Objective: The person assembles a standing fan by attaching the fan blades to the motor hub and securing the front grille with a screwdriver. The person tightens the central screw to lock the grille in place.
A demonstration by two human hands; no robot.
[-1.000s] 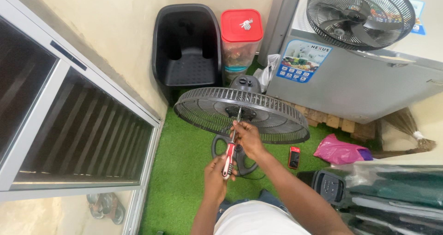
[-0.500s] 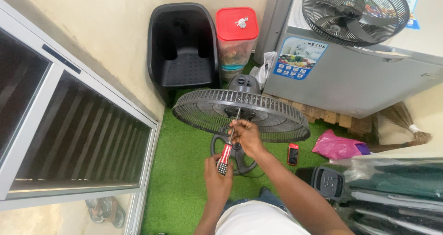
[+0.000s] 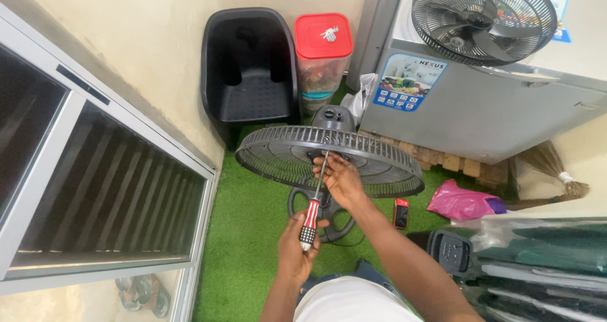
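Note:
A standing fan's round black rear grille (image 3: 278,154) faces up over the green turf, its round base (image 3: 297,202) below it. My left hand (image 3: 297,249) grips the red and black handle of a long screwdriver (image 3: 311,219), whose shaft runs up to the grille's middle. My right hand (image 3: 341,180) rests on the hub of the grille, fingers around the screwdriver's tip.
A black plastic seat (image 3: 250,69) and a red-lidded clear container (image 3: 322,53) stand against the wall. A grey chest freezer (image 3: 480,113) with another fan head (image 3: 484,18) is at right. A small red and black device (image 3: 401,213), pink bag (image 3: 461,202), broom (image 3: 550,176) and window frame (image 3: 95,189) surround.
The view has shifted slightly. My left hand has slid a little lower on the screwdriver handle; my right hand stays at the grille's hub.

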